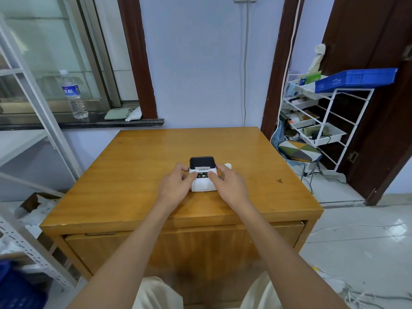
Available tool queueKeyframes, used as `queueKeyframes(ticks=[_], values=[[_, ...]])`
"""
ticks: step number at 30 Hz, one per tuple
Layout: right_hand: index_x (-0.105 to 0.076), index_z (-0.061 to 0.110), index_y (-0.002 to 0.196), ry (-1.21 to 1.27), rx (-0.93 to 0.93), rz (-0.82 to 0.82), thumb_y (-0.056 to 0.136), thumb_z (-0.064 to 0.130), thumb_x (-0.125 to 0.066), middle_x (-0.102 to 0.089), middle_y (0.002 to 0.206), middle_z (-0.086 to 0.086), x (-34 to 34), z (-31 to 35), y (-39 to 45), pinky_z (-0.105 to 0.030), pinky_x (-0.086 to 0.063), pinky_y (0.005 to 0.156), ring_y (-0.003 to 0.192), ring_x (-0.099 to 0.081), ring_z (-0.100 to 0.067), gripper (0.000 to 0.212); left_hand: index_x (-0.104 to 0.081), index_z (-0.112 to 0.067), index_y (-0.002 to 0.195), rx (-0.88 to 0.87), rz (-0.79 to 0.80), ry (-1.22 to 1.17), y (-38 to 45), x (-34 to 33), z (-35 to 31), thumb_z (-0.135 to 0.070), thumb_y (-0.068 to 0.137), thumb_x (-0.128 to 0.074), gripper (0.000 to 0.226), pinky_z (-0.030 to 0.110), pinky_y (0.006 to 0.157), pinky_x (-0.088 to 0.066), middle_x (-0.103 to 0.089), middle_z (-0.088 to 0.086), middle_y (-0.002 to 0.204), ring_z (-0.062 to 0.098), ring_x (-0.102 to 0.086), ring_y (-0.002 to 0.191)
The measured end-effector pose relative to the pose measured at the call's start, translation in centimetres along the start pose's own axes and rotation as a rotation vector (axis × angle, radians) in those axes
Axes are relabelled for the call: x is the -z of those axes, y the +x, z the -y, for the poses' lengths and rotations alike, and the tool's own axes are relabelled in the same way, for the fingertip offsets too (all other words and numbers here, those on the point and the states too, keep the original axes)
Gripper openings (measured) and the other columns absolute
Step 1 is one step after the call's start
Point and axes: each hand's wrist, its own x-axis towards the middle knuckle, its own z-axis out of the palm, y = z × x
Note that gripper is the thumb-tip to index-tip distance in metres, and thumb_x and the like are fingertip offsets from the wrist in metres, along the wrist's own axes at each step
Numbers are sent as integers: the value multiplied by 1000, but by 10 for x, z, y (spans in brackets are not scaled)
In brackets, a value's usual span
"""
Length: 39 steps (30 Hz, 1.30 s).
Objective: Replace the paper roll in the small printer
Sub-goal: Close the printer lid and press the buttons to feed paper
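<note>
A small white printer (202, 184) with a black lid stands near the middle of the wooden table (133, 175). The lid lies down, and a strip of white paper shows at its slot. My left hand (176, 186) grips the printer's left side, thumb on the front panel. My right hand (229, 185) grips the right side, thumb on the panel too. A small lit display sits between the thumbs. A white paper roll (228, 166) peeks out just behind my right hand, mostly hidden.
A white wire rack (330, 121) with trays and a blue crate (356, 79) stands at the right, with a small stool (298, 150) beside the table's right edge. A water bottle (73, 94) sits on the window sill at the left. Metal shelving lines the left side.
</note>
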Motion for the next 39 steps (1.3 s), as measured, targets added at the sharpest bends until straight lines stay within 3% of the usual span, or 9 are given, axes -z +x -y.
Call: queueKeyframes(ticks=[6,12,16,22,31,39], values=[[-57,31,146,-17,-1,-5,101,51,-51,-71,84,7,1,0,-1,-41,-61,75,82,-68,-13,50,-58,-26,107,5,2,-15,1,0,0,-47,98,-57,23,37,63,-43,-77,10,83,19,-59,68],[-58,31,145,-19,-3,-13,100,52,-51,-66,72,6,-2,-2,2,-35,-52,62,69,-63,-11,50,-58,-24,109,-5,-11,-5,1,0,0,-44,100,-58,22,36,65,-44,-77,8,86,18,-60,69],[-56,29,147,-24,3,-14,100,53,-50,-67,76,6,-3,-5,2,-37,-55,65,73,-64,-12,53,-59,-22,110,-4,-14,-11,0,0,-1,-43,100,-59,23,35,59,-39,-69,4,72,16,-54,62],[-59,32,144,-5,20,-18,100,50,-51,-53,63,8,-5,-7,4,-30,-38,55,60,-53,-10,49,-58,-23,110,6,-4,-26,2,-1,1,-44,99,-58,24,35,62,-40,-63,-3,69,18,-53,64],[-58,31,146,-15,26,-23,100,51,-50,-53,63,10,-4,-8,4,-28,-39,56,62,-53,-9,51,-58,-24,112,-3,-9,-7,3,-1,3,-46,99,-58,26,36,63,-42,-72,5,79,18,-56,66],[-57,30,146,-14,34,-21,100,50,-51,-52,60,8,-4,-8,4,-29,-38,54,57,-52,-9,50,-57,-26,110,-2,-7,-8,5,-2,5,-47,97,-58,25,36,63,-41,-64,-3,69,18,-55,64]])
